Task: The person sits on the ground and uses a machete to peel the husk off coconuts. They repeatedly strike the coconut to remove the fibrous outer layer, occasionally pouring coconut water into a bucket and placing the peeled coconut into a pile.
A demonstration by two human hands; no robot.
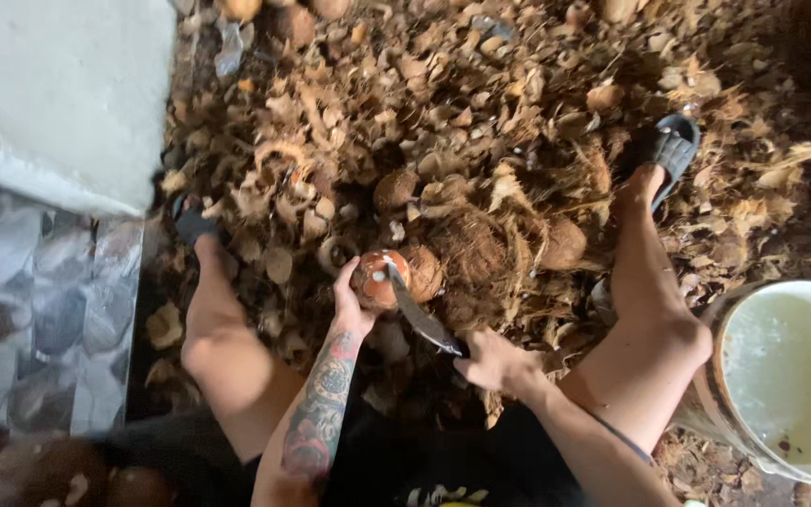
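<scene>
- My left hand [354, 305] cups the round brown husked coconut [382, 279] above the husk-covered floor [481, 113]; this grip wraps it from below.
- My right hand [492, 361] closes around the handle of the long steel knife [421, 317], its blade on the shell.
- The coconut looks hard, fairly heavy and smooth, so I judge a low, cupping hold the safest.

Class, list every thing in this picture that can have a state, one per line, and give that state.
coconut: partly shaved, held up in the left hand
knife: gripped in the right hand, blade tip against the coconut
bucket: upright, uncovered, holding pale cloudy liquid
husk pile: loose, spread across the ground
sandal: worn on the right foot
</scene>
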